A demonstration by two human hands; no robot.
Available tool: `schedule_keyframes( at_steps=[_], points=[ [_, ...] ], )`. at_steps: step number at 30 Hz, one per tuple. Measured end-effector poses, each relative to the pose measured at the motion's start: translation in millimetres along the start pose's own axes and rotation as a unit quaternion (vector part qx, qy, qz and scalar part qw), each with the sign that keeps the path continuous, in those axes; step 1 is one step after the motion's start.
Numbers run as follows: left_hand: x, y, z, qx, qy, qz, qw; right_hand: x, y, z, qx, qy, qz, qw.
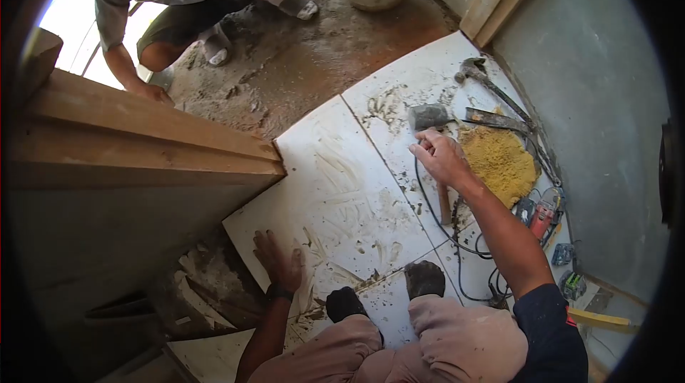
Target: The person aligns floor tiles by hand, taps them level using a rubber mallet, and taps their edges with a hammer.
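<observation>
Left hand (280,263) lies spread flat on the white tile (335,205); right hand (440,157) curls onto the rubber mallet (431,118) beside it; seating appears underway; tapping the tile level likely follows.

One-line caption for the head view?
Left hand flat on mortar-smeared white floor tile; right hand grips wooden-handled rubber mallet beside yellow sponge.

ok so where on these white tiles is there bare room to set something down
The middle white tile is bare, smeared only, between the left hand flat on its near edge and the right hand gripping the grey-headed wooden mallet. Crowded: the right wall strip, with yellow sponge, black cable and red power tool.
</observation>
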State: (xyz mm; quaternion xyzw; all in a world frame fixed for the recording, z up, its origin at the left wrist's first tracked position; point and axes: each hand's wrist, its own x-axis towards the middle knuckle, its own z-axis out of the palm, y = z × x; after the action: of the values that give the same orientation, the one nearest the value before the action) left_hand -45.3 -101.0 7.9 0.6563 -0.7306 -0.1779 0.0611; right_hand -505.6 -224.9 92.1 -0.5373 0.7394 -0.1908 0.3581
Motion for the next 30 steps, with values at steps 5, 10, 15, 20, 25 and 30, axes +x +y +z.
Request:
schedule_keyframes(
  at_steps=[5, 10, 15, 20, 25, 30],
  points=[
    [26.1, 20.4, 0.1, -0.022, 0.034, -0.018, 0.999, -9.5, 45.4, -21.3, -0.006, 0.081, 0.038, 0.996],
    [21.2, 14.0, 7.1, 0.013, 0.021, -0.016, 1.000, -1.5, 63.6, -61.0, -0.049, 0.191, 0.101, 0.975],
    [6.3, 7.9, 2.0, 0.039, -0.031, -0.006, 0.999, 15.8, 35.9, -34.7, 0.083, -0.037, 0.018, 0.996],
    [5.6, 13.8, 2.3, 0.041, -0.021, -0.002, 0.999, 31.6, -86.0, 14.9, 0.111, -0.338, -0.054, 0.933],
    [-0.7, 20.0, -5.4, 0.022, -0.026, -0.011, 0.999, 108.7, -132.9, 94.3, 0.200, -0.353, -0.053, 0.913],
    [-45.0, -0.3, -14.9, 0.025, -0.030, -0.078, 0.996, 154.6, -183.5, 141.0, 0.087, -0.317, -0.136, 0.935]
  ],
)
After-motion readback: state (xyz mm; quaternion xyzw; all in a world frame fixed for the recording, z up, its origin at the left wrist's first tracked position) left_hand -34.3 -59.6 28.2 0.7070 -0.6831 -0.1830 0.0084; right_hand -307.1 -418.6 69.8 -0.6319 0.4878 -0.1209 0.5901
